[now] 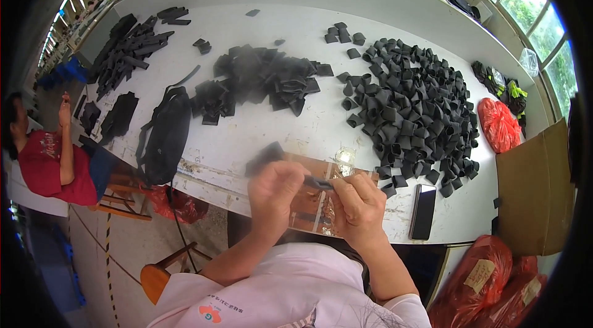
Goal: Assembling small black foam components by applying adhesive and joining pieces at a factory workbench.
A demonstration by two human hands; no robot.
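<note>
Close in front of my body, a small black fabric piece (318, 183) spans the gap between my two hands. My left hand (278, 183) pinches its left end, and my right hand (360, 203) has thumb and fingers closed on the other end. Something thin and pale shows by the right fingertips, too small to make out. Just beyond the left hand, another dark fabric piece (265, 158) appears blurred. Below both hands lies a brown board (301, 209) crossed with shiny clear tape.
Folded black loops form a large heap (420, 105) on the right; flat black pieces (265, 75) pile up mid-table. A phone (423, 212) lies near the front edge. At left are a black bag (165, 133) and a seated person in red (55, 164). A cardboard box (534, 189) stands right.
</note>
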